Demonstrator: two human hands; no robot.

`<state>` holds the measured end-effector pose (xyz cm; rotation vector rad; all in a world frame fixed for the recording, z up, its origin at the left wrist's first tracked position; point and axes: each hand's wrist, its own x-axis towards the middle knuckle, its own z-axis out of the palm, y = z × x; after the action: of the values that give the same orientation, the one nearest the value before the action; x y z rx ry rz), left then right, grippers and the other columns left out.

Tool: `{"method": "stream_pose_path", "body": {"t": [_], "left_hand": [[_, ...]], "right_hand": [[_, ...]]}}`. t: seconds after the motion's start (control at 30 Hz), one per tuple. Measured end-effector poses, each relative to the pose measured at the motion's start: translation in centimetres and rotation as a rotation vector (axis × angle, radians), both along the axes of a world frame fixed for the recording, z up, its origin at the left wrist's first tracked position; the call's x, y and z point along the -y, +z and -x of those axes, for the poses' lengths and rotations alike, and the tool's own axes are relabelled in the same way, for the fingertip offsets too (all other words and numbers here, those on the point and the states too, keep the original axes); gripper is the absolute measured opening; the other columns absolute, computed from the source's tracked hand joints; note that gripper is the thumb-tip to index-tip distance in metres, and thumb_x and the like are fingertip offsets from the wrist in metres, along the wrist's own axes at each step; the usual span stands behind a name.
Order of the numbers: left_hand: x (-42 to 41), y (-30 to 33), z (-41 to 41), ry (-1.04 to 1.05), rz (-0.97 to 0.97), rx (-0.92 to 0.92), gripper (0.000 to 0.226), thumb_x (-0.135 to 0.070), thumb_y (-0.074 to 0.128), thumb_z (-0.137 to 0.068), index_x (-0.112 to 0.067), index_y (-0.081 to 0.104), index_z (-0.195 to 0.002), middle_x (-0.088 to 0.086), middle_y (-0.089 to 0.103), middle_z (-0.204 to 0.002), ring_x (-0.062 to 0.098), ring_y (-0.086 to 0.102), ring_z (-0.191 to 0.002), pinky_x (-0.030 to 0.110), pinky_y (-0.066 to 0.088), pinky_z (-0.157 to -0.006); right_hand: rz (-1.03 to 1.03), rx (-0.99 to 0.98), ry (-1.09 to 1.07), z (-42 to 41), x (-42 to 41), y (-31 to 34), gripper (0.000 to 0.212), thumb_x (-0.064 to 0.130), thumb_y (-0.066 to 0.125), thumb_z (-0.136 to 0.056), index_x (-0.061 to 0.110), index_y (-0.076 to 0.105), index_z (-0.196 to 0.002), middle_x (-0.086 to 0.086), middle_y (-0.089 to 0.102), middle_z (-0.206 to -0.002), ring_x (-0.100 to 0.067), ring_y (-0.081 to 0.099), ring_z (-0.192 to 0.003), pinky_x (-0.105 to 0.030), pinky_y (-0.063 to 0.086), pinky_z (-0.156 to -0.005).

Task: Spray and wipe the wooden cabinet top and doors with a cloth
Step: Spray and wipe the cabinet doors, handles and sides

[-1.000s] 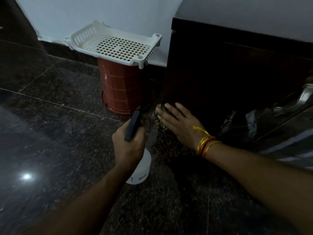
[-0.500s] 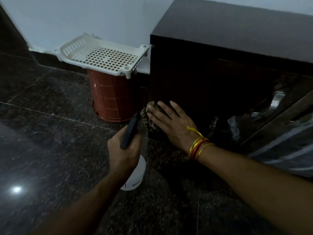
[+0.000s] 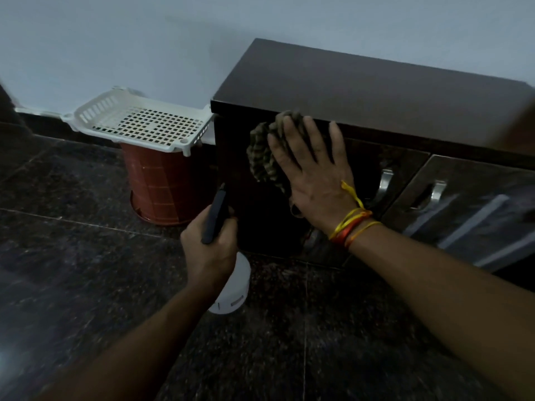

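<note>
Pressing cloth [image 3: 265, 157] flat against upper left cabinet door [image 3: 260, 209]: right hand [image 3: 311, 169], fingers spread. Left hand [image 3: 210, 244] grips spray bottle [image 3: 231, 290] just beside door, above floor [image 3: 86, 270].

The cloth [image 3: 265, 157] under the right hand [image 3: 311, 175] is striped olive and dark brown; the cabinet [image 3: 362, 88] behind it is glossy dark brown, its handles [image 3: 385, 183] silver; the spray bottle [image 3: 231, 290] in the left hand [image 3: 208, 241] is white with a black head; left of that hand, a white lattice basket [image 3: 139, 123] tops a red-brown gridded bin [image 3: 156, 183]; the floor [image 3: 86, 270] is speckled black; wrist threads [image 3: 351, 224] are yellow and orange.
</note>
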<state>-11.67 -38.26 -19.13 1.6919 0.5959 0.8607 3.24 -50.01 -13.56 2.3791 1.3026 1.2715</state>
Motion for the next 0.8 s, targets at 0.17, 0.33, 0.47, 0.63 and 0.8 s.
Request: {"method": "stream_pose_path", "body": {"t": [0.17, 0.33, 0.47, 0.63, 0.8], "left_hand": [[2.7, 0.0, -1.4, -0.100, 0.026, 0.032, 0.018, -0.008, 0.053, -0.088, 0.004, 0.052, -0.076, 0.035, 0.046, -0.064, 0.051, 0.047, -0.056, 0.049, 0.038, -0.046], [3.9, -0.6, -2.1, -0.145, 0.019, 0.027, 0.025, -0.018, 0.052, -0.084, 0.007, 0.053, -0.081, 0.034, 0.047, -0.065, 0.050, 0.047, -0.055, 0.053, 0.040, -0.048], [4.2, -0.7, -2.0, -0.165, 0.011, 0.016, 0.018, -0.012, 0.053, -0.088, 0.004, 0.054, -0.079, 0.034, 0.045, -0.063, 0.049, 0.045, -0.054, 0.052, 0.038, -0.046], [4.3, -0.8, -2.0, -0.173, 0.009, -0.001, 0.013, 0.001, 0.052, -0.093, 0.008, 0.056, -0.082, 0.035, 0.046, -0.063, 0.049, 0.046, -0.055, 0.048, 0.036, -0.047], [4.9, -1.2, -2.2, -0.194, -0.006, 0.005, 0.023, -0.013, 0.052, -0.087, 0.009, 0.054, -0.080, 0.034, 0.046, -0.062, 0.049, 0.045, -0.054, 0.050, 0.036, -0.046]], "right_hand": [[-0.111, -0.014, -0.116, -0.1, 3.6, -1.0, 0.070, 0.011, 0.048, -0.088, 0.022, 0.018, -0.150, -0.007, 0.016, -0.157, -0.035, 0.014, -0.142, -0.053, -0.002, -0.114], [-0.155, -0.105, -0.185, 0.7, 4.8, -1.4, 0.067, 0.016, 0.045, -0.088, 0.018, 0.020, -0.150, -0.013, 0.019, -0.157, -0.039, 0.016, -0.143, -0.055, 0.002, -0.115], [-0.202, 0.028, -0.126, 0.3, 6.1, -0.8, 0.047, 0.007, 0.037, -0.097, 0.021, 0.041, -0.142, -0.009, 0.030, -0.152, -0.034, 0.033, -0.134, -0.048, 0.029, -0.107], [-0.378, 0.013, 0.007, -0.6, 5.8, -0.1, 0.024, 0.010, 0.053, -0.094, 0.015, 0.066, -0.114, -0.006, 0.034, -0.120, -0.027, 0.039, -0.098, -0.038, 0.047, -0.071], [-0.418, -0.067, 0.001, -0.5, 6.3, -1.4, 0.012, 0.006, 0.058, -0.088, 0.010, 0.062, -0.098, -0.009, 0.035, -0.114, -0.028, 0.040, -0.093, -0.033, 0.048, -0.061]]}}
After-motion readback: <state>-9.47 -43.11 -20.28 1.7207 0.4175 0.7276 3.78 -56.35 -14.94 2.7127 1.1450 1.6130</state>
